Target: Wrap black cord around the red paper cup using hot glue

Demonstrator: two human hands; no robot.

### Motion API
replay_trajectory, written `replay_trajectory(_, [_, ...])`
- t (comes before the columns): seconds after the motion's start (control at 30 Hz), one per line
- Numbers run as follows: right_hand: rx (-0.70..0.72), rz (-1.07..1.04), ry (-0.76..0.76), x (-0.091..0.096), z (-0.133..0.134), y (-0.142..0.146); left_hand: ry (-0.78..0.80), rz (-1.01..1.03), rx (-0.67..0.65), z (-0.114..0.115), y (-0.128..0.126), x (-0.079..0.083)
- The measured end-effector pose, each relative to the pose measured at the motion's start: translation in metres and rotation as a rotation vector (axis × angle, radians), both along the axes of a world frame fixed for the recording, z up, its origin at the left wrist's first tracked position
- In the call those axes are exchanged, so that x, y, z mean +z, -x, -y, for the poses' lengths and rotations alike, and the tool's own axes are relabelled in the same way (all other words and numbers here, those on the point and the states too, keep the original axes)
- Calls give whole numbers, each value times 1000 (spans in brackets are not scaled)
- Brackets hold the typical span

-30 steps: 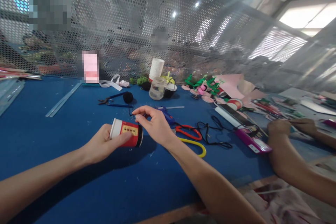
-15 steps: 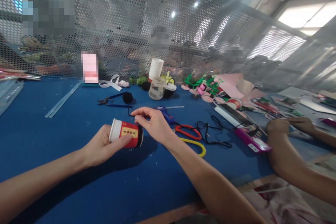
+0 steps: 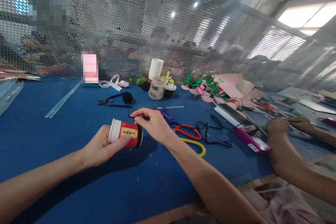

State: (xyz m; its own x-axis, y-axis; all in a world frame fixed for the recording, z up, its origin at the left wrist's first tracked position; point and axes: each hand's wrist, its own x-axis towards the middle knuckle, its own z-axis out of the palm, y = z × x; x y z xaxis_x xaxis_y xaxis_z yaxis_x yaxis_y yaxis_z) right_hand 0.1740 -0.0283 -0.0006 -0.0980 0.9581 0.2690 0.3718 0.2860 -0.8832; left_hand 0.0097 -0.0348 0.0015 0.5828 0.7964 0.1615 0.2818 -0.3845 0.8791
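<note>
My left hand [image 3: 101, 143] is closed around a red and white paper cup [image 3: 114, 131], held sideways above the blue table with its thumb across the yellow label. A black band of what looks like yarn circles the cup's right end. At that end, my right hand [image 3: 152, 124] has its thumb and fingers pinched together on black yarn [image 3: 128, 112]. The strand runs up toward a black yarn ball [image 3: 127, 97] lying beyond the cup. How the yarn meets the cup is partly hidden by the fingers.
Pliers [image 3: 112, 98] lie beside the yarn ball. A blue glue gun [image 3: 166, 113] and scissors with red and yellow handles [image 3: 191, 132] lie close to my right hand. Farther back stand a clear jar [image 3: 156, 89] and stacked cups [image 3: 156, 67]. Another person's arms [image 3: 285, 150] rest at right.
The cup has shifted and turned very slightly to the left in my left hand. My right hand keeps its pinch at nearly the same spot.
</note>
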Motion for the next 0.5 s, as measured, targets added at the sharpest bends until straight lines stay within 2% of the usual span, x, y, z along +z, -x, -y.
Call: replay_trajectory(0.5, [49,-107,238,-1,-2,-4,-112,-29,-64,1,1,0])
